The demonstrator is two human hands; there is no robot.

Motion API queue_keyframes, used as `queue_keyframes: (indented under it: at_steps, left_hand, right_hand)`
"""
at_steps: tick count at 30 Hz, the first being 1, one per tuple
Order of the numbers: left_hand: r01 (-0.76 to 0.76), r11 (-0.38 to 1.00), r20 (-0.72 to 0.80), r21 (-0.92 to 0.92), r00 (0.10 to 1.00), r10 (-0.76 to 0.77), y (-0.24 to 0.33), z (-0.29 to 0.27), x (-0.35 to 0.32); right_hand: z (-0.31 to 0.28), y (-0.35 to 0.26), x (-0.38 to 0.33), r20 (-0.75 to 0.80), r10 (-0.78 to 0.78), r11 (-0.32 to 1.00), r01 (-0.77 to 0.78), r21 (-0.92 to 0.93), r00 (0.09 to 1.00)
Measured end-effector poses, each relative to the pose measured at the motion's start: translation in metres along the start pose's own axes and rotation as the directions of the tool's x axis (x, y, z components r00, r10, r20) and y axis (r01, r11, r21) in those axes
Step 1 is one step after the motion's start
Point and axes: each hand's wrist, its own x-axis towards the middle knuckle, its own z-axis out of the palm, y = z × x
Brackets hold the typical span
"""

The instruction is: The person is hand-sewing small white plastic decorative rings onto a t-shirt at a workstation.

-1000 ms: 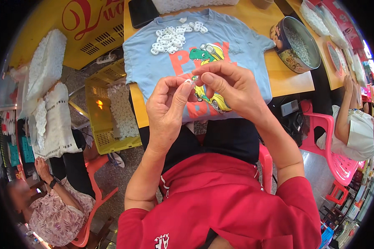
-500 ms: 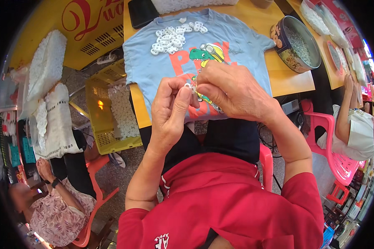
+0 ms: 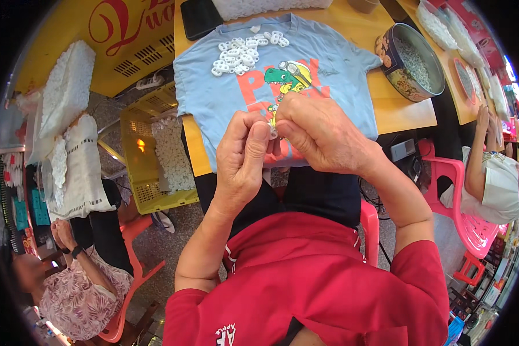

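Observation:
Over the near half of a blue T-shirt (image 3: 205, 81) laid on the table, my two hands meet. My left hand (image 3: 240, 158) pinches a small white plastic piece (image 3: 272, 132) between thumb and forefinger. Against the same piece, my right hand (image 3: 326, 135) has thumb and forefinger pressed together; whatever small part is between them is hidden. Farther off on the shirt lies a loose pile of white plastic pieces (image 3: 234, 56), each an oval with holes. To the right stands a round open tin (image 3: 406, 86) holding many tiny silvery parts.
A black tablet-like slab (image 3: 199, 18) and a white heap (image 3: 259, 7) lie at the table's far edge. Down left, a yellow crate (image 3: 155, 203) holds white pieces. One person sits left (image 3: 86, 288), another right (image 3: 490, 184); a pink chair (image 3: 458, 190) stands between.
Both hands have shifted slightly right and nearer to me, fingertips still together. The white piece has come along and seems turned between the fingers. The pile and tin stay put.

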Motion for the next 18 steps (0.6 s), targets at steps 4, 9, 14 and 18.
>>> queue_keyframes:
  at_steps: [4, 9, 14, 18]
  left_hand:
    - [-0.055, 0.998, -0.061, -0.003, 0.997, 0.055, -0.001, 0.004, -0.004]
    - [-0.077, 0.996, -0.087, 0.049, 0.993, 0.082, -0.004, 0.002, -0.006]
    - [-0.06, 0.995, -0.092, 0.075, 0.993, 0.067, -0.007, 0.002, -0.005]
    - [-0.082, 0.995, -0.151, 0.053, 0.984, 0.089, -0.013, 0.005, -0.002]
  right_hand:
    - [0.008, -0.002, -0.001, -0.054, -0.026, 1.0, 0.026, 0.009, 0.998]
    - [0.019, -0.008, 0.0, -0.129, -0.015, 0.998, 0.023, 0.06, 0.992]
    - [0.028, -0.006, -0.002, -0.151, 0.063, 0.991, -0.044, 0.124, 0.987]
    - [0.036, -0.002, -0.003, -0.2, 0.081, 0.994, -0.066, 0.081, 0.976]
